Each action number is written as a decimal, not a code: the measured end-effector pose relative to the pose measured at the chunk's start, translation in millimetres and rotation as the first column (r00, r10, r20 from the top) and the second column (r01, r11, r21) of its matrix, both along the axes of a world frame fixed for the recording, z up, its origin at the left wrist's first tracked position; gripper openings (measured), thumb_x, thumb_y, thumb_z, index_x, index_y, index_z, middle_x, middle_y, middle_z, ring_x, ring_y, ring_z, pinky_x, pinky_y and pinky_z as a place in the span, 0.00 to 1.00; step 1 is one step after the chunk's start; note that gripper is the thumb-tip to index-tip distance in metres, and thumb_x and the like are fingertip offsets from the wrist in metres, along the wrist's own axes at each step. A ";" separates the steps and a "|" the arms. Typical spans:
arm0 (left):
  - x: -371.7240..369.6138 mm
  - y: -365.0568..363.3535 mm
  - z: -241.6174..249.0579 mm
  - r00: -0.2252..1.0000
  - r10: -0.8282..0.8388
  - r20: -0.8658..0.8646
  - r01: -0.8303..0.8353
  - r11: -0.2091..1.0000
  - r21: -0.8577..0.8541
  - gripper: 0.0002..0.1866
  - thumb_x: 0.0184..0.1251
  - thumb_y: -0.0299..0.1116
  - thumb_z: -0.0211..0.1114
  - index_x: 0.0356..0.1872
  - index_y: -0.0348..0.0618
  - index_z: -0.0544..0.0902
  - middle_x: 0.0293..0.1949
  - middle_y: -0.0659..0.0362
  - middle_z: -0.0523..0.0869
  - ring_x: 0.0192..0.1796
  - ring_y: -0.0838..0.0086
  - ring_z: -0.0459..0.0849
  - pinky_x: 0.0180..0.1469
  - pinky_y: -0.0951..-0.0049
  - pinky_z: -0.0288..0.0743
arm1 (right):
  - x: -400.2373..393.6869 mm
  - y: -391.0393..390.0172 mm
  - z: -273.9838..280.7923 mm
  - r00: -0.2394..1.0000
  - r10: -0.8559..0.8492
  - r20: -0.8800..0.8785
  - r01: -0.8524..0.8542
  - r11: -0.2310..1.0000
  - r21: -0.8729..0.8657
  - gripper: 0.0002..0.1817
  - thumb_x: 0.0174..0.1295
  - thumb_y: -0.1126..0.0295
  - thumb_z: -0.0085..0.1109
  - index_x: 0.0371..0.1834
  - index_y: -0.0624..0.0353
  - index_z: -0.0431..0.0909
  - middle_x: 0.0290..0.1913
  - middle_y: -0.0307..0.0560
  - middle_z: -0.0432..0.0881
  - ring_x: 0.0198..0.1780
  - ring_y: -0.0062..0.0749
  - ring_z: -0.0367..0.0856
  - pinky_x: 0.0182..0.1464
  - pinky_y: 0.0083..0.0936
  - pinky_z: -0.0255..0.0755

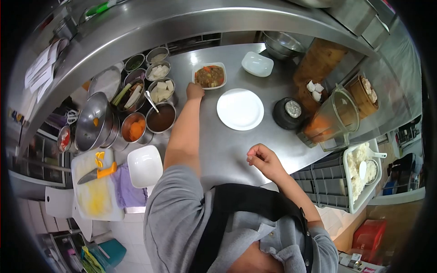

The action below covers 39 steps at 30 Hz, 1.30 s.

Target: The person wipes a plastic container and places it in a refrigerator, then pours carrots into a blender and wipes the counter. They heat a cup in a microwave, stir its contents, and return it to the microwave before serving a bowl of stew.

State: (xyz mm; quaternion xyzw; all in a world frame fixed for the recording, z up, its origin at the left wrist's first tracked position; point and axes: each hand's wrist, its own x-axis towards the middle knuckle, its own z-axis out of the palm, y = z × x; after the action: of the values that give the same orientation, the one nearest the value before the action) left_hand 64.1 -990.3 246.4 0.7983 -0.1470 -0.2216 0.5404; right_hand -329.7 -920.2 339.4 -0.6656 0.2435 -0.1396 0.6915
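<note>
My left hand (195, 91) reaches forward and grips the near left corner of a square white bowl (223, 85) of brown stew with orange pieces. To the right of that bowl, a round white plate (240, 109) lies flat on the steel counter. My right hand (266, 161) hovers near the counter's front edge, below the plate. Its fingers are curled in against the thumb, and nothing shows in them. A second white bowl (257, 64) stands behind the plate, with no food visible in it.
Left: metal pots, including brown sauce (161, 119) with a spoon; a cutting board (94, 200) with an orange-handled knife (98, 174); a white bowl (145, 166). Right: a black stone pot (287, 113), a clear pitcher (339, 116), a rice tub (356, 200). A steel shelf (214, 19) overhangs the back.
</note>
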 end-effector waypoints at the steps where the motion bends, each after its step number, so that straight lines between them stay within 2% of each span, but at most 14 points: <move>1: -7.7 12.4 6.4 1.000 -0.006 0.000 0.006 1.000 0.022 0.13 0.69 0.33 0.53 0.38 0.27 0.73 0.22 0.48 0.83 0.21 0.63 0.83 0.23 0.68 0.78 | 3.1 1.4 0.7 0.999 0.035 -0.010 -0.035 0.999 -0.003 0.05 0.64 0.76 0.54 0.41 0.61 0.72 0.35 0.37 0.76 0.37 0.19 0.75 0.42 0.18 0.71; 4: -16.1 45.1 -17.4 0.997 0.000 0.073 -0.003 0.999 0.041 0.14 0.69 0.34 0.50 0.39 0.29 0.73 0.20 0.52 0.81 0.16 0.69 0.78 0.16 0.70 0.70 | 10.1 9.5 -2.1 0.991 0.130 0.002 -0.130 0.991 0.006 0.05 0.65 0.77 0.52 0.42 0.61 0.72 0.36 0.39 0.77 0.38 0.21 0.76 0.43 0.19 0.72; 5: -24.9 57.8 -23.3 0.999 0.032 -0.021 -0.032 0.999 -0.001 0.14 0.69 0.34 0.49 0.39 0.29 0.72 0.20 0.53 0.81 0.16 0.70 0.78 0.17 0.70 0.70 | 12.1 12.8 -4.9 0.986 0.163 0.012 -0.164 0.986 0.012 0.04 0.65 0.76 0.52 0.42 0.61 0.72 0.36 0.39 0.77 0.37 0.21 0.76 0.43 0.19 0.72; 9: -71.8 122.5 -7.4 0.999 0.029 -0.013 -0.029 0.999 0.016 0.14 0.69 0.34 0.49 0.39 0.28 0.72 0.21 0.51 0.82 0.18 0.67 0.81 0.22 0.68 0.75 | 14.3 26.4 -24.3 0.965 0.254 0.069 -0.257 0.966 0.028 0.05 0.66 0.75 0.51 0.43 0.61 0.71 0.36 0.39 0.77 0.36 0.21 0.76 0.41 0.19 0.72; 12: -106.3 164.5 -7.2 0.998 0.065 -0.013 -0.064 0.996 0.065 0.14 0.70 0.34 0.49 0.40 0.28 0.72 0.22 0.51 0.82 0.18 0.67 0.80 0.21 0.68 0.74 | 12.7 32.6 -40.8 0.974 0.216 0.067 -0.223 0.967 0.122 0.09 0.65 0.73 0.53 0.46 0.62 0.69 0.36 0.38 0.77 0.35 0.19 0.75 0.39 0.19 0.72; 16: -169.6 227.7 0.8 0.998 0.040 -0.044 -0.035 0.995 0.098 0.12 0.68 0.33 0.47 0.40 0.31 0.71 0.22 0.54 0.80 0.17 0.74 0.75 0.17 0.72 0.69 | 5.1 32.7 -72.4 0.990 0.103 -0.092 -0.084 0.978 0.191 0.23 0.66 0.66 0.52 0.60 0.66 0.61 0.42 0.47 0.77 0.37 0.26 0.77 0.38 0.22 0.74; 17: -188.9 241.9 1.8 0.997 0.057 -0.048 -0.052 0.994 0.092 0.13 0.68 0.33 0.47 0.40 0.30 0.72 0.22 0.53 0.81 0.17 0.72 0.77 0.17 0.71 0.70 | 0.0 35.0 -76.8 0.988 0.118 -0.099 -0.092 0.967 0.238 0.29 0.67 0.63 0.50 0.66 0.68 0.55 0.43 0.49 0.76 0.37 0.29 0.77 0.38 0.25 0.76; 20: -243.2 282.6 2.1 0.995 0.094 -0.041 -0.090 0.992 0.093 0.14 0.68 0.34 0.48 0.40 0.29 0.73 0.22 0.51 0.82 0.18 0.69 0.80 0.19 0.68 0.73 | -17.4 52.9 -79.2 0.986 0.132 -0.099 -0.089 0.929 0.358 0.31 0.68 0.61 0.50 0.67 0.68 0.53 0.43 0.49 0.76 0.38 0.29 0.77 0.38 0.27 0.77; 24: -313.2 326.8 -8.4 0.993 0.113 -0.026 -0.109 0.987 0.115 0.14 0.68 0.33 0.45 0.41 0.31 0.73 0.21 0.54 0.81 0.17 0.72 0.78 0.19 0.71 0.74 | -48.5 86.0 -81.9 0.945 0.319 -0.070 -0.270 0.884 0.380 0.24 0.69 0.57 0.48 0.58 0.66 0.60 0.42 0.50 0.77 0.36 0.30 0.78 0.37 0.29 0.78; 25: -328.8 338.0 -9.3 0.991 0.132 -0.019 -0.129 0.985 0.112 0.14 0.68 0.33 0.44 0.42 0.31 0.73 0.21 0.55 0.80 0.17 0.73 0.77 0.19 0.72 0.74 | -60.0 100.1 -78.1 0.950 0.304 -0.068 -0.263 0.899 0.349 0.21 0.70 0.57 0.48 0.53 0.64 0.62 0.41 0.50 0.77 0.34 0.29 0.79 0.34 0.29 0.78; 31: -413.5 417.4 -29.2 0.952 0.305 -0.010 -0.305 0.952 -0.013 0.13 0.65 0.33 0.48 0.39 0.30 0.72 0.20 0.52 0.81 0.19 0.68 0.81 0.22 0.66 0.77 | -108.4 169.6 -96.4 0.933 0.355 -0.067 -0.323 0.903 0.284 0.17 0.70 0.61 0.47 0.52 0.63 0.62 0.33 0.49 0.77 0.24 0.28 0.77 0.27 0.26 0.77; 32: -429.7 430.9 -28.2 0.927 0.375 -0.018 -0.375 0.925 -0.065 0.13 0.63 0.32 0.50 0.38 0.30 0.73 0.18 0.51 0.80 0.18 0.65 0.81 0.22 0.64 0.77 | -113.9 179.4 -98.1 0.912 0.406 -0.065 -0.375 0.885 0.276 0.17 0.70 0.61 0.47 0.51 0.63 0.62 0.32 0.49 0.76 0.24 0.28 0.77 0.26 0.26 0.77; 34: -457.9 464.4 -29.5 0.900 0.431 -0.062 -0.434 0.900 -0.042 0.14 0.68 0.33 0.44 0.42 0.31 0.71 0.22 0.52 0.80 0.19 0.71 0.78 0.21 0.69 0.75 | -121.6 205.8 -95.9 0.864 0.498 -0.075 -0.467 0.847 0.255 0.16 0.70 0.63 0.45 0.52 0.63 0.61 0.32 0.49 0.76 0.24 0.27 0.76 0.27 0.25 0.77; 39: -524.7 573.2 4.4 0.762 0.642 -0.088 -0.647 0.753 -0.120 0.15 0.69 0.33 0.42 0.45 0.30 0.68 0.22 0.53 0.79 0.20 0.71 0.78 0.23 0.69 0.75 | -124.7 306.2 -72.3 0.705 0.699 -0.115 -0.683 0.714 0.154 0.15 0.71 0.66 0.41 0.55 0.63 0.60 0.34 0.51 0.76 0.27 0.28 0.77 0.28 0.25 0.77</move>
State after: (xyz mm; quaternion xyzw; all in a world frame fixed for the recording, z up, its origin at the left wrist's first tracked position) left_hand -460.6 -417.2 250.8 0.7545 0.1325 -0.0272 0.6422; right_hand -454.3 -614.0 267.1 -0.6822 0.0393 0.1977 0.7029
